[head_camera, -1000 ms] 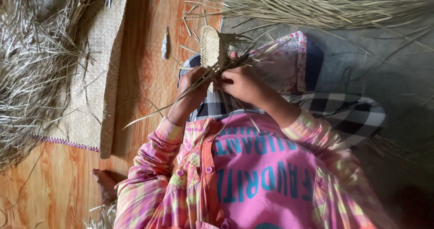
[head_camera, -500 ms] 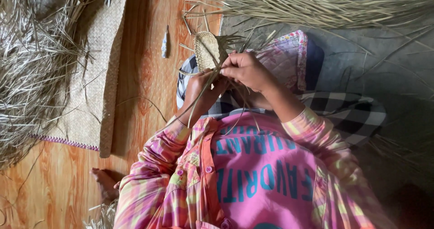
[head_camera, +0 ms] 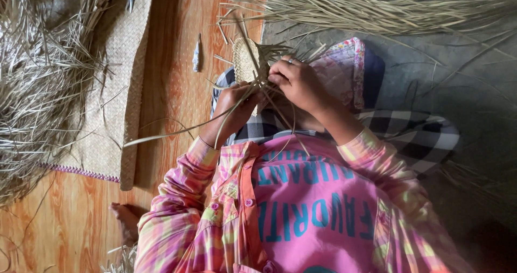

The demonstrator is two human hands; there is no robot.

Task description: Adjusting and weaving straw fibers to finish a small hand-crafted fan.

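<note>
woven piece (head_camera: 246, 62): small oval straw weave, 12 o'clock of both hands, over lap
left hand (head_camera: 232, 109): fingers closed on loose strands (head_camera: 177, 130)
right hand (head_camera: 298, 82): pinching strands at weave edge
around: straw pile (head_camera: 37, 84) 9 o'clock, woven mat (head_camera: 116, 90) beside it, straw bundle (head_camera: 377, 6) 1 o'clock

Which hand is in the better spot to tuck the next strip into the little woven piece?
Probably the right hand: it pinches loose strips at the edge of the woven piece, while the left hand is busy gripping it.
</note>
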